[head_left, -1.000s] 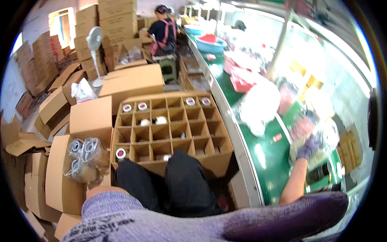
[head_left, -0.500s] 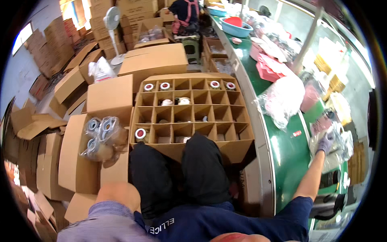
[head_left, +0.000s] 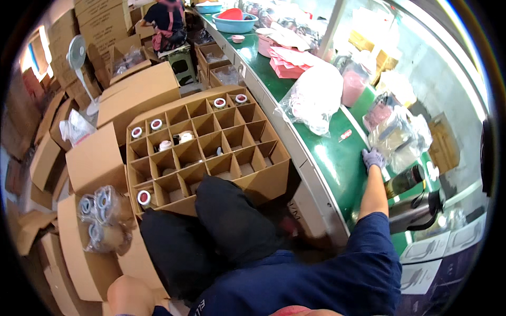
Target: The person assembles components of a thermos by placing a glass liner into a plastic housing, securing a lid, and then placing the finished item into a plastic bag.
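Observation:
My right hand (head_left: 373, 158), in a pale purple glove, reaches out over the green worktop (head_left: 333, 169) with its fingers spread. It rests at the near edge of a heap of clear plastic bags (head_left: 398, 139). Nothing shows in its grip. Of my left arm (head_left: 129, 297) only a bare bent part appears at the lower left; the hand itself is out of sight. Before my knees stands a divided carton (head_left: 224, 181), its cardboard cells partly filled with white-lidded jars (head_left: 143, 197), several of them with red centres.
An open carton (head_left: 79, 253) at the left holds bagged cups with blue-grey rims (head_left: 103, 205). A dark jar (head_left: 406, 181) and a steel flask (head_left: 416, 210) stand right of my arm. Farther off are a white fan (head_left: 77, 52), a blue basin (head_left: 234, 23) and a seated person (head_left: 167, 26).
The view has turned right, shifting the cartons leftward. My right hand has moved from on top of the plastic bags to the worktop at their near edge.

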